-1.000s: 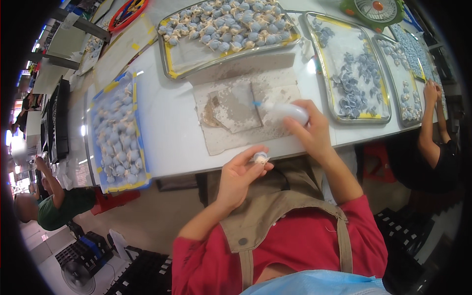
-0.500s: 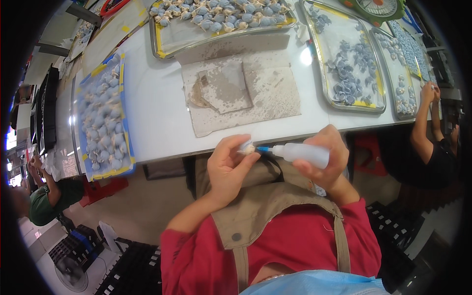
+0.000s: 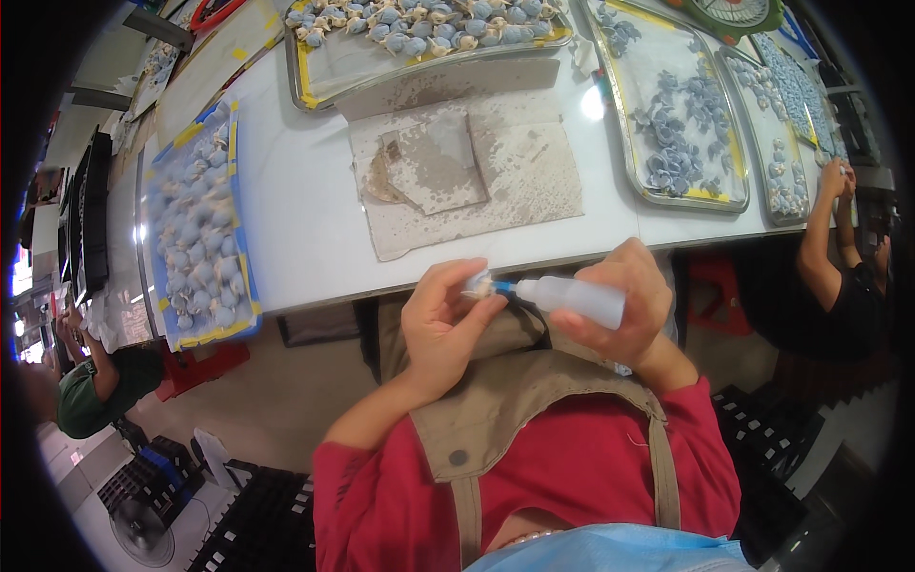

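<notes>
Just in front of the table edge, my left hand (image 3: 437, 324) pinches a small cream and grey-blue figure piece (image 3: 478, 285) between thumb and fingers. My right hand (image 3: 640, 297) is wrapped round a translucent white squeeze bottle (image 3: 583, 301), tilted with its tip to the left. Its thin blue nozzle (image 3: 502, 286) meets the piece, or nearly so; the exact contact is too small to tell. My fingers partly hide the piece.
A stained cardboard sheet (image 3: 534, 205) lies on the white table (image 3: 305, 210). Behind it stands a tray (image 3: 334, 88) of figure pieces; a blue-rimmed tray (image 3: 250, 276) is at left. Right are a tray of grey-blue shells (image 3: 701, 202) and a green-framed scale (image 3: 701, 21). Co-workers sit either side.
My right hand has shifted slightly left with the bottle, bringing the nozzle closer against the piece. My left hand has stayed almost still, keeping its pinch.
</notes>
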A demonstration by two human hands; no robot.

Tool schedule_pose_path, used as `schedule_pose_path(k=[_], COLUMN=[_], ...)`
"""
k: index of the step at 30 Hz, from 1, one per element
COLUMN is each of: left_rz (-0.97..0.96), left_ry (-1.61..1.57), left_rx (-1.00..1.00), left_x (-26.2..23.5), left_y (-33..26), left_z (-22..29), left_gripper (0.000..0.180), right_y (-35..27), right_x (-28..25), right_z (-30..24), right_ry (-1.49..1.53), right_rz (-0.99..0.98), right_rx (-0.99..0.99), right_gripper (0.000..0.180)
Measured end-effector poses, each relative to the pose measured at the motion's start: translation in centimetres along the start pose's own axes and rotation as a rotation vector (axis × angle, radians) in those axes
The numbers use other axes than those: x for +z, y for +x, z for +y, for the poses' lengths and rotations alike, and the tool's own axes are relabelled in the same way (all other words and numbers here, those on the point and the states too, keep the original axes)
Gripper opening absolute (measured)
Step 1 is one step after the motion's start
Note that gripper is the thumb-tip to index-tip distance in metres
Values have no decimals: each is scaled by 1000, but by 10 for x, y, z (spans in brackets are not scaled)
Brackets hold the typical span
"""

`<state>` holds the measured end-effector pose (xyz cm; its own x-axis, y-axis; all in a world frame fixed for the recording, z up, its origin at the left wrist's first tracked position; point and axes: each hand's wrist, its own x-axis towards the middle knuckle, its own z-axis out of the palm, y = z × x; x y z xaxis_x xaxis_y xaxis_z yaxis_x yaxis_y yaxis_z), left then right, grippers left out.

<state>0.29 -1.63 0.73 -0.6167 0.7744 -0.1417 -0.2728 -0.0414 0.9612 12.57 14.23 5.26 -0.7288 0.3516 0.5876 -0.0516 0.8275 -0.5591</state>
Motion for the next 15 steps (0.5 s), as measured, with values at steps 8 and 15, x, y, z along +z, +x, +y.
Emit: schedule_pose_path(k=[8,15], left_rz=[-5,-25], left_ry=[-159,-179], left_rx=[-117,-125], left_x=[0,0], left_y=[1,1], left_z=[4,3], left_gripper=[35,35], right_y=[-1,-1], right_x=[-4,0], right_z=[3,6], right_ry=[13,31], right_rz=[16,17], right_rx=[50,72], right_gripper=[34,33])
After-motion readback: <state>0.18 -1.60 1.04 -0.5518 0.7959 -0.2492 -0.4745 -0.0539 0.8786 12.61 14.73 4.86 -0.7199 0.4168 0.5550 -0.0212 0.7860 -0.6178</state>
